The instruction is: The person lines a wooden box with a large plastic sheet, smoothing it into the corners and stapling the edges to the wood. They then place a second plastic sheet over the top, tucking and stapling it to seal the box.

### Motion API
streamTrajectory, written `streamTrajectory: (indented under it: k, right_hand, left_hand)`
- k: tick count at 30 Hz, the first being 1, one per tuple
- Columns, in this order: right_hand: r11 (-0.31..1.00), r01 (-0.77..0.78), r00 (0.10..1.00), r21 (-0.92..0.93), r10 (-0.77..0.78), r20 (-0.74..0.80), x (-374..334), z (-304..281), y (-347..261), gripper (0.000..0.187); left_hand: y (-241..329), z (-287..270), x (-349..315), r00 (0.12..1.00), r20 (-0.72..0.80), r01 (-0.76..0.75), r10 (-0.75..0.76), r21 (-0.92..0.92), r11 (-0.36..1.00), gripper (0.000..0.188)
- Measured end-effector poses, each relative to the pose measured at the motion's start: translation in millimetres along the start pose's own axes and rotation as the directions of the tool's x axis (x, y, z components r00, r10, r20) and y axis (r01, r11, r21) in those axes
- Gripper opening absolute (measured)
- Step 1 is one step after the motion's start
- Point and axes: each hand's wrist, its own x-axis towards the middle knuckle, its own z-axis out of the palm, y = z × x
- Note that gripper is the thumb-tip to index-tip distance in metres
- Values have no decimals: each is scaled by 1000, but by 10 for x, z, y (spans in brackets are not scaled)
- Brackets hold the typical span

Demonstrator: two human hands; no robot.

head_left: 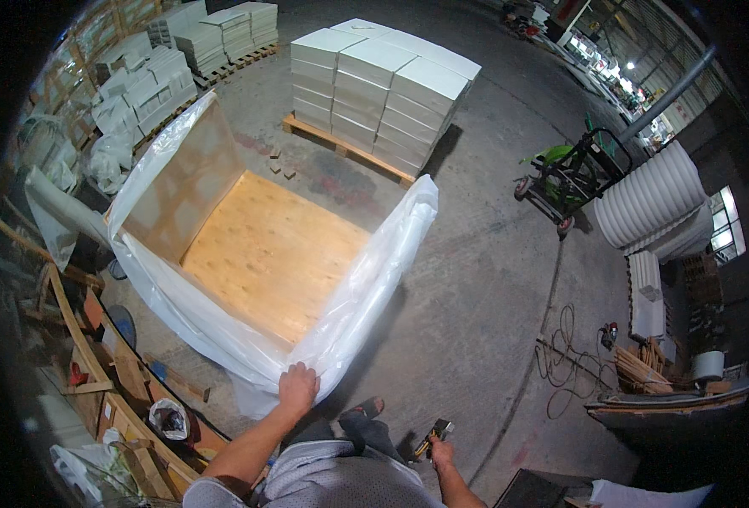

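My left hand [298,388] grips the white plastic film [306,360] at the near corner of a large box, its fingers curled over the top edge. The film hangs over the left, near and right walls. Inside the box lies a bare plywood floor [273,245], and its far side stands without a wall. Low at my right side, apart from the box, my right hand [444,455] is closed around a small black and yellow hand tool [433,433] with a metal head. It looks like a staple gun, partly covered by the fingers.
Beyond the box, white cartons [383,85] are stacked on a wooden pallet [349,152]. Scrap wood [124,364] and a lined bin [169,419] stand at left. At right are a green and black cart [569,169], white foam rolls [654,199] and a looped cord [556,368] on the floor.
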Motion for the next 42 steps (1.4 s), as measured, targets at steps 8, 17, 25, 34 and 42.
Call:
streamTrajectory:
  k: [8,17,25,34,42]
  right_hand:
    - [1000,20,999,-20,-19,41,-37,18,-130,53]
    - [993,98,995,-63,-97,29,-125,-8,-244,46]
    - [984,144,989,-105,-147,-27,110,211,-189,46]
    - [977,213,977,-34,-213,-10,-361,140,-773,46]
    - [922,325,945,210,-327,-25,-737,280,-1352,32]
  left_hand:
    - [104,-327,-82,990,2,-136,138,-154,979,17]
    - [358,-128,-430,916,386,-47,109,-167,985,29]
    - [63,-122,-273,989,132,-84,64,154,984,14]
    - [-110,22,-566,890,207,-391,406,-112,914,43]
    - [-559,7,-616,783,175,-542,597,-280,793,23]
